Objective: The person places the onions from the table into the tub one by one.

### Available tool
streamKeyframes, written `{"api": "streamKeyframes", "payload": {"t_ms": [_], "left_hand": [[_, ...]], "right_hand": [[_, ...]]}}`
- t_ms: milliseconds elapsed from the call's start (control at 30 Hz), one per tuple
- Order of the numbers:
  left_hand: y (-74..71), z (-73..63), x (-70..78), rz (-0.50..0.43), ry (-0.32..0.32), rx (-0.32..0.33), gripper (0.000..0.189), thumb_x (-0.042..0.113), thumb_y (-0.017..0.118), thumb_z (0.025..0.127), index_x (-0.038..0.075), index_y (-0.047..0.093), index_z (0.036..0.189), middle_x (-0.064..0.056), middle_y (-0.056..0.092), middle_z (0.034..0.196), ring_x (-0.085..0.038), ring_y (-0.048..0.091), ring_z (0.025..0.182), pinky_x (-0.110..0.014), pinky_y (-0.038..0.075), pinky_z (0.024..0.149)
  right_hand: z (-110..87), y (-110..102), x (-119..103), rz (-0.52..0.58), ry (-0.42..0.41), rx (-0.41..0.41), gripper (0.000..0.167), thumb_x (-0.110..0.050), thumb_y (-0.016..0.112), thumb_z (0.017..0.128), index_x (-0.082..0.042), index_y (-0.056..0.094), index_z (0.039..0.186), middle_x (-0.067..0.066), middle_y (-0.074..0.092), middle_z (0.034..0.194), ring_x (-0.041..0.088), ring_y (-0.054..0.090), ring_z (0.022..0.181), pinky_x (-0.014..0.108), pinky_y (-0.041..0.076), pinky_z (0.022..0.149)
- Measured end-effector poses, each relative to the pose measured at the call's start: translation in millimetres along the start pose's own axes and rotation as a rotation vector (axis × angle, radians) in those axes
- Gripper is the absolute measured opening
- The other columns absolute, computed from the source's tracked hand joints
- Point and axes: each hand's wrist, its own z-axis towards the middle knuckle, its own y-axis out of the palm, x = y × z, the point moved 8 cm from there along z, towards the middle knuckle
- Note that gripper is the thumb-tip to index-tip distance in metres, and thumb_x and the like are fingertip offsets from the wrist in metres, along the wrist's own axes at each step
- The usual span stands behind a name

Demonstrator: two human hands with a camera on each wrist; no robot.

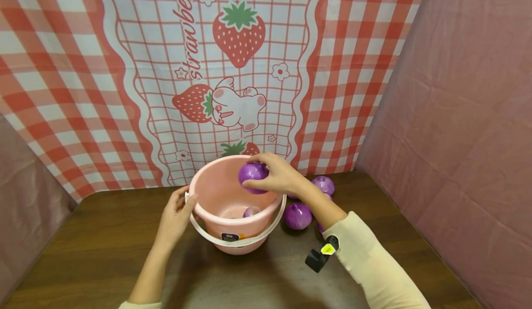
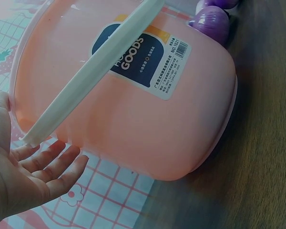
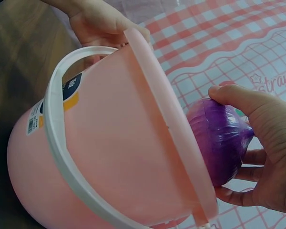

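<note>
A purple onion is gripped in my right hand, over the mouth of a pink bucket. In the right wrist view the thumb lies on one side of the onion and the fingers on the other, right by the rim. My left hand holds the bucket's left rim, its thumb over the edge and its fingers outside near the end of the white handle. The handle hangs down across the bucket's front. Inside, low in the bucket, another purple onion shows partly.
Several more purple onions stand to the bucket's right, among them one near the front and one farther back, partly hidden by the right forearm. Behind the brown wooden table hangs a strawberry-print cloth.
</note>
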Motion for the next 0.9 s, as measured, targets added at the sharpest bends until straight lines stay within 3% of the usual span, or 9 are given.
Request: {"api": "streamKeyframes", "payload": {"t_ms": [900], "left_hand": [[1.0,-0.8,1.1,-0.008,-0.011,-0.005,0.044,0.022,0.051,0.097,0.002,0.039,0.134,-0.032,0.056,0.118,0.002,0.058,0.069,-0.024,0.055,0.064]], "right_hand": [[13.8,27,-1,0.023,-0.064,-0.018,0.051,-0.036,0.076,0.075,-0.016,0.06,0.119,0.004,0.061,0.119,0.02,0.056,0.112,0.035,0.049,0.092]]}}
